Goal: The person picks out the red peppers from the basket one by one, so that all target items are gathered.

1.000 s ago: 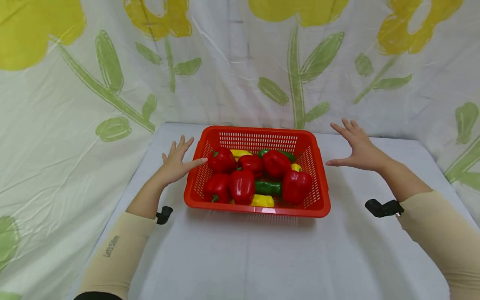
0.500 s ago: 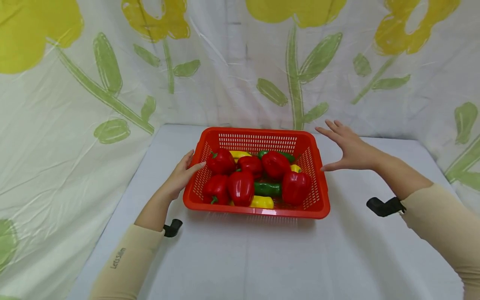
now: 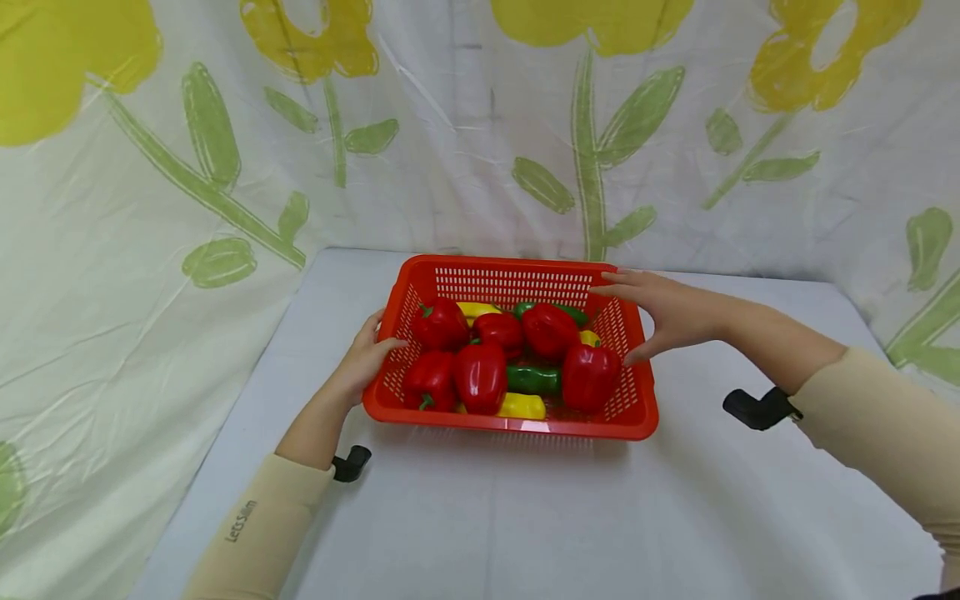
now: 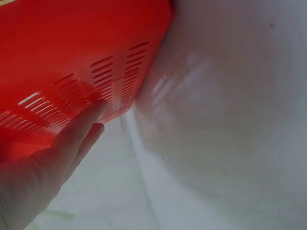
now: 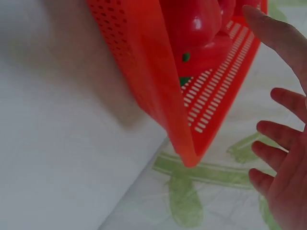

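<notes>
A red plastic basket (image 3: 510, 429) with slotted walls stands on the table. Inside lie several glossy red bell peppers (image 3: 481, 379), a green pepper (image 3: 534, 380) and yellow ones (image 3: 522, 406) partly hidden beneath. My left hand (image 3: 365, 360) holds the basket's left side, its thumb over the rim. In the left wrist view, the fingers (image 4: 79, 129) lie along the outer slotted wall. Over the basket's right rim is my right hand (image 3: 667, 312), fingers spread and thumb apart. The right wrist view shows those fingers (image 5: 280, 134) extended beside the rim, holding nothing.
A white cloth covers the table (image 3: 450, 517), whose back edge meets a hanging curtain (image 3: 450, 167) printed with yellow flowers. Black wrist mounts (image 3: 759, 408) stick out from both sleeves.
My right hand has moved left and slightly down, from beside the basket to over its right rim. The left hand has come in to the left side and taken hold there.
</notes>
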Motion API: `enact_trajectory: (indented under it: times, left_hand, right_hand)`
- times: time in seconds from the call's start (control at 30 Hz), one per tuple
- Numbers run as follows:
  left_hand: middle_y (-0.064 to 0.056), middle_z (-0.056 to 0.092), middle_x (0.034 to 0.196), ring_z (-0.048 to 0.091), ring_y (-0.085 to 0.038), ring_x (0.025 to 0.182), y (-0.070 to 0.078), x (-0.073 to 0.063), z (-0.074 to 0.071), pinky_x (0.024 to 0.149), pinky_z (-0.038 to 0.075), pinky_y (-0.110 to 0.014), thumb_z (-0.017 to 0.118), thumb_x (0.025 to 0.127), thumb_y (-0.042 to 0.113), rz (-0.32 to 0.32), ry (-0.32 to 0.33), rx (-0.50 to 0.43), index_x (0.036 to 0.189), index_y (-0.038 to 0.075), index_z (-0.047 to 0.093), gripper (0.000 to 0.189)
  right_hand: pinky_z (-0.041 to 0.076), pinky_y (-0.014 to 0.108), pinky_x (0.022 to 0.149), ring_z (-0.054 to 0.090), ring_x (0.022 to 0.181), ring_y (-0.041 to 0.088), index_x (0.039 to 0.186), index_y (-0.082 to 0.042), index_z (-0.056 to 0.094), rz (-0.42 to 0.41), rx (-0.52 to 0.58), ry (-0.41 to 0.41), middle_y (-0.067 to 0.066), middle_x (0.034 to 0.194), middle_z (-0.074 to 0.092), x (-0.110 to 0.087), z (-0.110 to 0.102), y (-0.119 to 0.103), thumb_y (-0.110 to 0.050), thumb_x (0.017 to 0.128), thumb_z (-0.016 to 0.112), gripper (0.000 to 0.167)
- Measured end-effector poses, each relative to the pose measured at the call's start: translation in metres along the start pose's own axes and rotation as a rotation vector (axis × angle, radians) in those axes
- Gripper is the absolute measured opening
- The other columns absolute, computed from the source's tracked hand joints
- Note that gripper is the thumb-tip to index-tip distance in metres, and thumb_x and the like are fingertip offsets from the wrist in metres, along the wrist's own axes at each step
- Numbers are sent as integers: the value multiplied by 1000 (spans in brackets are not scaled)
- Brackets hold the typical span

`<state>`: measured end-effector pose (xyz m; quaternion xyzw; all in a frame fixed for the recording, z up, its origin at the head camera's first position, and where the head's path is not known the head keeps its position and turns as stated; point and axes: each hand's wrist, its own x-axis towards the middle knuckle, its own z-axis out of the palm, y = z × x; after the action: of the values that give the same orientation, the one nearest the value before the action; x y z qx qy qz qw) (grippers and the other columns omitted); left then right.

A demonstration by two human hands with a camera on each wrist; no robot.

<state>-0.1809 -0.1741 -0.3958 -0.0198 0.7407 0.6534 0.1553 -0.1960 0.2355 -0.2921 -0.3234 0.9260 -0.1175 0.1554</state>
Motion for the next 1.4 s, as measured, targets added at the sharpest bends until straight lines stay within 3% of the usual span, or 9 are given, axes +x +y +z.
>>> enact_trajectory:
  times: [0.37, 0.7, 1.03, 1.2, 1.4]
  left_hand:
    - [-23, 33, 142, 43, -38, 125, -4, -3, 2, 96, 44, -49, 41, 89, -1, -23, 15, 24, 148, 9, 8, 69]
    - [-23, 37, 141, 45, -37, 122, -7, -2, 2, 92, 48, -41, 42, 89, -1, -27, 19, 34, 147, 9, 13, 66]
    - [-22, 38, 140, 47, -36, 121, -2, -3, 1, 91, 49, -40, 43, 88, -1, -20, 35, 46, 148, 8, 14, 67]
    - [-22, 38, 140, 46, -35, 121, -2, -4, 1, 91, 49, -37, 42, 88, 0, -21, 44, 41, 147, 8, 16, 65]
    - [-22, 37, 141, 45, -37, 123, -3, -4, 2, 94, 47, -41, 41, 88, -1, -12, 30, 5, 146, 8, 17, 63]
  right_hand:
    - [45, 58, 91, 24, 135, 40, 139, -12, 42, -38, -29, -139, 19, 148, 31, 14, 3, -18, -30, 65, 83, 87]
    - [54, 44, 80, 35, 129, 35, 136, -16, 46, -89, -81, -345, 11, 140, 43, 28, 17, -35, -22, 64, 84, 82]
    - [55, 44, 80, 39, 126, 33, 134, -13, 48, -71, -158, -520, 11, 135, 46, 42, 13, -46, -18, 65, 83, 77]
    - [54, 44, 80, 39, 125, 33, 133, -15, 48, -90, -214, -570, 11, 134, 47, 49, 17, -48, -18, 64, 84, 77]
    - [54, 45, 80, 35, 129, 35, 135, -17, 45, -57, -258, -615, 12, 138, 42, 52, 28, -50, -17, 63, 84, 82]
